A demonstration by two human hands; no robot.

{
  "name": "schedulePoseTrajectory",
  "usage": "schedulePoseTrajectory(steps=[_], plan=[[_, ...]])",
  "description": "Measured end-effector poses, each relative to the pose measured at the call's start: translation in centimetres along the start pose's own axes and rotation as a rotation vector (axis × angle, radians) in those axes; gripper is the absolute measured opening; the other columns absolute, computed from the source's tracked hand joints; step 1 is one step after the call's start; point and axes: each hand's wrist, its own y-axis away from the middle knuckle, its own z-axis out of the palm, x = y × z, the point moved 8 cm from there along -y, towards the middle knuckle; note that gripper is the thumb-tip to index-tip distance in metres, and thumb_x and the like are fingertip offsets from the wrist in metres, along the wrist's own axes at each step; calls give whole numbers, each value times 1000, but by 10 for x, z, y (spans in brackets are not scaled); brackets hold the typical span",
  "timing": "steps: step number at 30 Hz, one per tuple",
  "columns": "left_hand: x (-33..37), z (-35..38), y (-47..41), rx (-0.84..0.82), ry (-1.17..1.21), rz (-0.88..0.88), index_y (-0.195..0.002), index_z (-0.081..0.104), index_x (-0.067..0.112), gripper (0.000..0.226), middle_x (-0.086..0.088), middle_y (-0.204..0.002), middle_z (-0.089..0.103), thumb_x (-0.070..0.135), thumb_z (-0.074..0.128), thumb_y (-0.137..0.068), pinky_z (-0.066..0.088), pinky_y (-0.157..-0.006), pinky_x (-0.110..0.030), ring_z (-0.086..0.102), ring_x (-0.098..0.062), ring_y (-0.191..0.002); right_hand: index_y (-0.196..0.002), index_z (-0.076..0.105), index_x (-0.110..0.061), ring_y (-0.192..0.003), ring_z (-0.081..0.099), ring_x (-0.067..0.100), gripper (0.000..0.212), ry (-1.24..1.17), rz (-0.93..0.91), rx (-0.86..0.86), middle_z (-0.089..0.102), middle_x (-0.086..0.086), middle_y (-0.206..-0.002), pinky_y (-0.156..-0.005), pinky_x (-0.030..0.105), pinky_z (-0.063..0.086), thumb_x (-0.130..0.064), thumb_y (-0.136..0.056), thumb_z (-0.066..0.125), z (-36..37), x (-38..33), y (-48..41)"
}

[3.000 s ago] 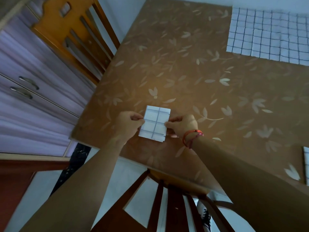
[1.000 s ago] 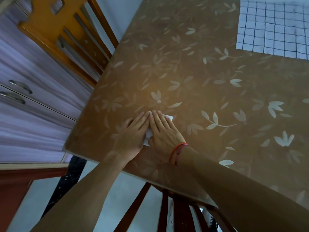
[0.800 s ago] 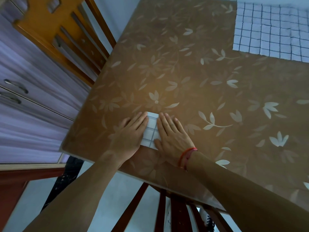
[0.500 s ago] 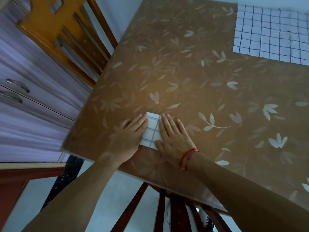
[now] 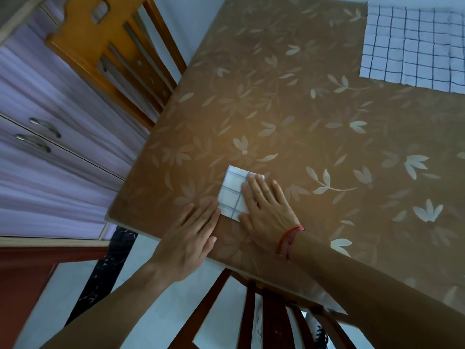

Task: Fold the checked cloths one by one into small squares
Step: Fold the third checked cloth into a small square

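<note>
So I'm pressing down the small folded checked cloth [image 5: 232, 195] on the leaf-print table [image 5: 302, 122], close to the edge nearest me. My right hand [image 5: 266, 207] is lying flat over the cloth's right half, fingers straight and together, with nothing pinched. My left hand [image 5: 191, 238] is lying flat on the table just to the left of it. Its fingers are straight too, and the tips are touching the cloth's near-left edge.

I'm guessing the flat palms are there to set the creases so the little square isn't springing back open, and the left fingertips are stopping it sliding sideways. To me this one is looking pretty much done.

Far ahead of my right hand, well apart from it, another checked cloth [image 5: 412, 49] is lying spread open at the table's far corner. That's probably the next one to fold.

As for containers, the only ones I'm seeing are the purple drawers [image 5: 50, 137], way off to the left of my left hand past the wooden chair [image 5: 108, 46]. They're closed, so I can't tell what's in them.
</note>
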Motion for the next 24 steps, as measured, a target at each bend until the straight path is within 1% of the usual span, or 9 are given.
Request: schedulePoseTrajectory(steps=[3,7,12,15,18,19,21,23,24], plan=[[2,1,0,10,47,-13,-150,30,5,56,-11,-159,24,37,23,-104,22,-119,-45,15,-20,-149,-151,8,-7,-147,-2,31,66,8,-67,-4,-1,17,-158,-118,53,4,-48,-99,10,6,-16,19],[5,-1,1,40,62,-10,-148,33,5,56,-11,-157,28,36,25,-103,27,-118,-45,20,-21,-148,-148,25,-5,-145,13,37,63,10,-38,23,15,24,-155,-115,56,17,-44,-99,22,2,-21,28],[6,-18,-9,148,85,-36,-138,48,6,49,-12,-143,49,34,35,-99,33,-114,-40,44,-25,-134,-145,33,-5,-144,18,35,61,-34,-57,60,20,23,-154,-115,53,22,-41,-97,25,-10,-28,23],[12,-24,-20,130,10,-8,-138,47,12,47,-11,-132,52,35,35,-98,40,-105,-41,49,-27,-124,-145,34,-3,-143,20,36,61,-99,29,-61,22,22,-154,-115,51,23,-41,-97,24,3,-18,28],[12,-29,-29,93,-13,-16,-135,51,18,45,-8,-128,52,38,36,-97,42,-100,-41,49,-25,-120,-145,34,-19,-142,28,32,51,-395,157,-227,20,7,-157,-116,40,27,-35,-97,37,24,0,36],[11,-31,-32,91,10,-21,-132,52,19,44,-6,-126,53,38,35,-96,42,-98,-40,50,-24,-118,-147,30,-18,-143,25,29,55,-416,150,-192,19,5,-157,-117,37,24,-33,-96,39,19,2,32],[3,-37,-39,104,157,-80,-127,56,20,43,-2,-121,54,39,32,-96,42,-95,-38,51,-21,-113,-148,25,-10,-140,26,27,61,-419,137,-16,23,8,-155,-114,35,24,-33,-94,43,-7,6,22],[-15,-41,-47,133,378,-237,-122,59,21,38,3,-115,55,37,38,-96,45,-89,-35,53,-16,-105,-135,45,-8,-121,45,26,50,-558,192,101,46,9,-136,-103,36,39,-28,-90,50,-34,12,16],[-26,-42,-51,164,487,-331,-117,61,22,30,5,-109,56,33,44,-95,46,-84,-32,54,-14,-98,-117,57,-9,-105,53,24,35,-669,255,153,58,8,-117,-91,36,47,-25,-86,53,-39,21,17]])
